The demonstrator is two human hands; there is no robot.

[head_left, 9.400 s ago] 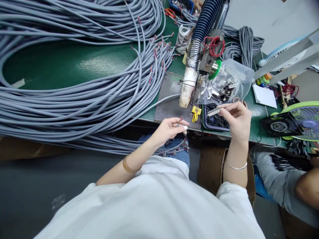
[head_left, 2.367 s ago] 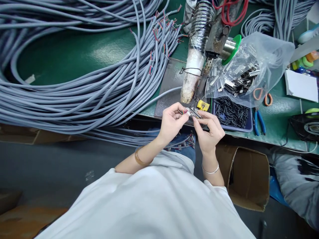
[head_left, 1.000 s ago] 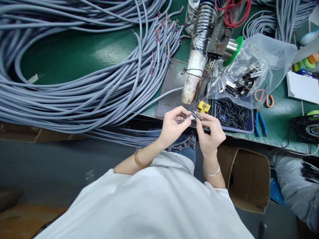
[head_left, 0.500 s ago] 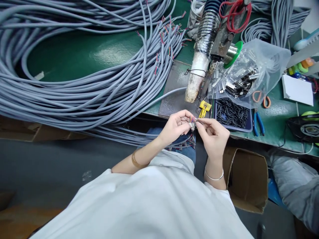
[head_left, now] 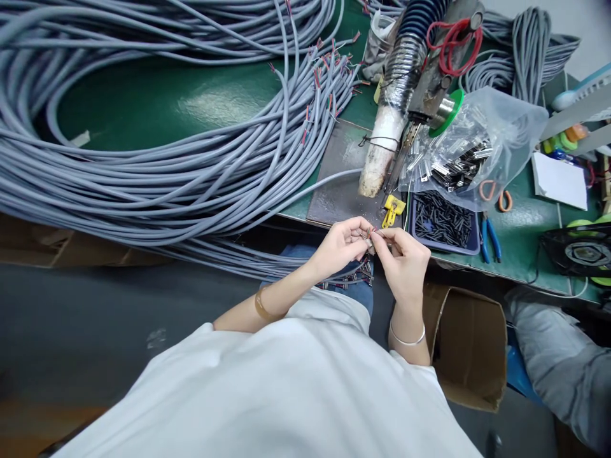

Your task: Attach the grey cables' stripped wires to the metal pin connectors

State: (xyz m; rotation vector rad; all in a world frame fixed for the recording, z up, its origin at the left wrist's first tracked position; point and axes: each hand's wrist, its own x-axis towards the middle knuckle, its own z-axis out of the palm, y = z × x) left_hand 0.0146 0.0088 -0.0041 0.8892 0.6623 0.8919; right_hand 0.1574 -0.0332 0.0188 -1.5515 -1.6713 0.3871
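Note:
My left hand pinches the stripped end of a grey cable, its coloured wires poking out between the fingertips. My right hand is closed in a pinch right against it, holding a small metal connector that is mostly hidden by the fingers. Both hands meet just in front of the green bench's edge, over my lap. A yellow clip lies on the dark metal plate just beyond them.
A large coil of grey cables fills the left. A wrapped hose and solder spool stand behind the plate. A plastic bag of metal parts, a tray of black sleeves, blue pliers and a cardboard box lie right.
Since 9 s ago my right hand brought a connector from the bag side to my left hand. Over the last second both hands drew slightly nearer my lap, staying pinched together.

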